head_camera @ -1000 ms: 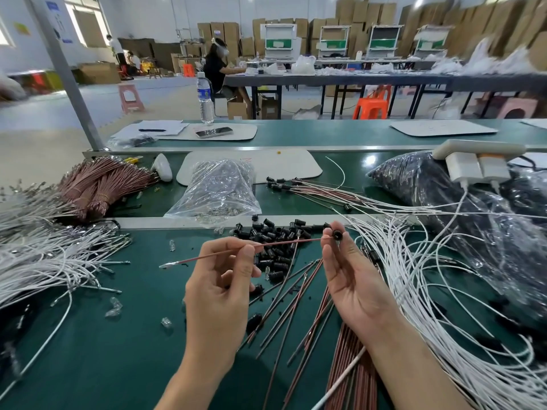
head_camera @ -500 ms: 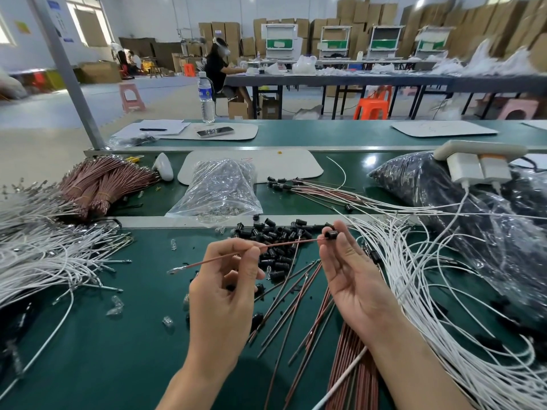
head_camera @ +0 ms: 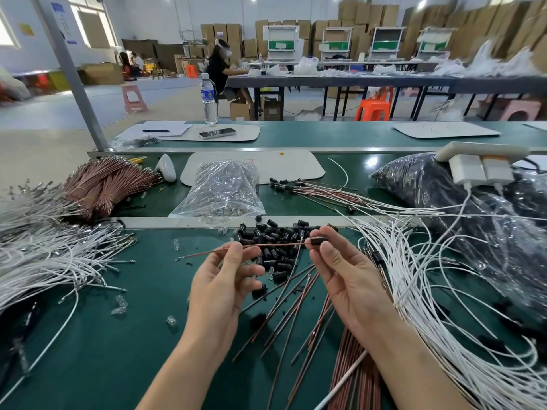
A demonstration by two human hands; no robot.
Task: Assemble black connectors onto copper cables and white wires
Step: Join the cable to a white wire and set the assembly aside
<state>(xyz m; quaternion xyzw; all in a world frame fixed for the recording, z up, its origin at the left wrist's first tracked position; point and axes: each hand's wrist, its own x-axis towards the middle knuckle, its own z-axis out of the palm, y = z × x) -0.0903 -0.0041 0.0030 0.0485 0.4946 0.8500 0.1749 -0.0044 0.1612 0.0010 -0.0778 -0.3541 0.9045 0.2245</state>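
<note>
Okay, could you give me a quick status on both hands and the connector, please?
Left hand pinching copper cable. Right hand pinching black connector at cable's end. Nothing blocking.

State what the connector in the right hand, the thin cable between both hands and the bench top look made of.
Black connector: likely moulded plastic, dark, small barrel shape.
Copper cable: probably wire in smooth copper-brown insulation, small metal terminal at its left tip; core unseen.
Bench top: green mat, perhaps rubber or PVC, smooth with dull sheen.
</note>
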